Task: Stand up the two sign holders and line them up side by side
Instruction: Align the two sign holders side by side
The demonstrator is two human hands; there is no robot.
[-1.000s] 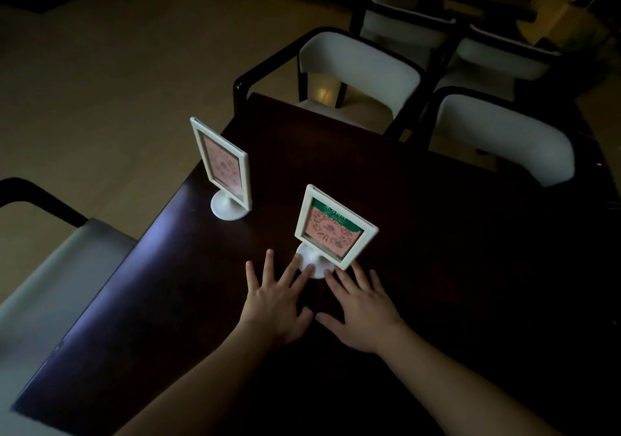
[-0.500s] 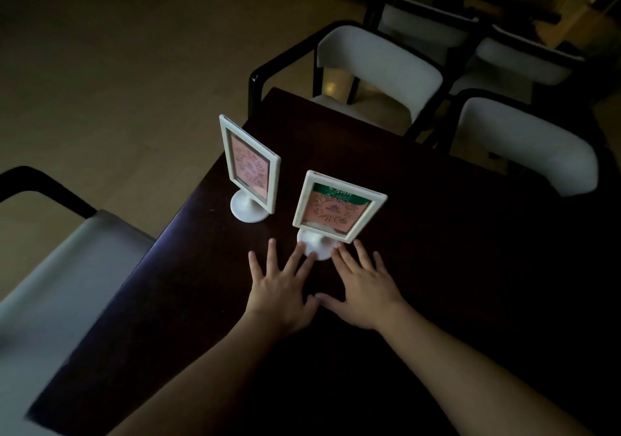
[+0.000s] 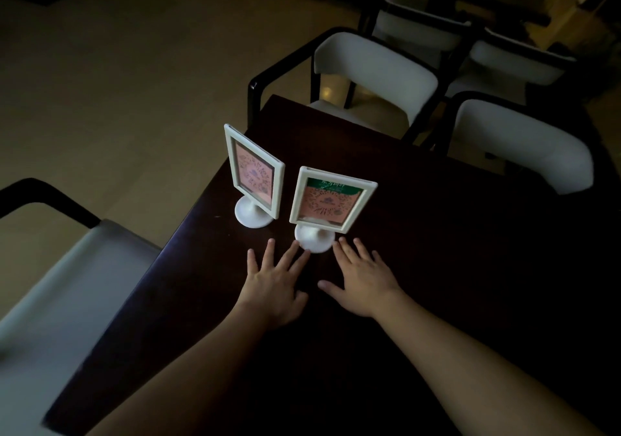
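Two white sign holders stand upright on round bases on the dark table (image 3: 437, 267). The left sign holder (image 3: 252, 175) is near the table's left edge, its pink card turned towards the right. The right sign holder (image 3: 331, 200) shows a pink card with a green top strip and stands close beside it, a small gap between the frames. My left hand (image 3: 274, 282) lies flat on the table, fingers spread, fingertips touching the left of the right holder's base (image 3: 314, 239). My right hand (image 3: 361, 279) lies flat with fingertips at the right side of that base.
A white-cushioned chair (image 3: 374, 76) with dark arms stands at the table's far end, a second chair (image 3: 517, 146) to its right. Another chair seat (image 3: 67, 281) sits along the table's left edge. More chairs and a table stand further back. The room is dim.
The right sign holder has slid left and away from me, pushed at its base by both hands. The gap to the left holder has closed to a small one.
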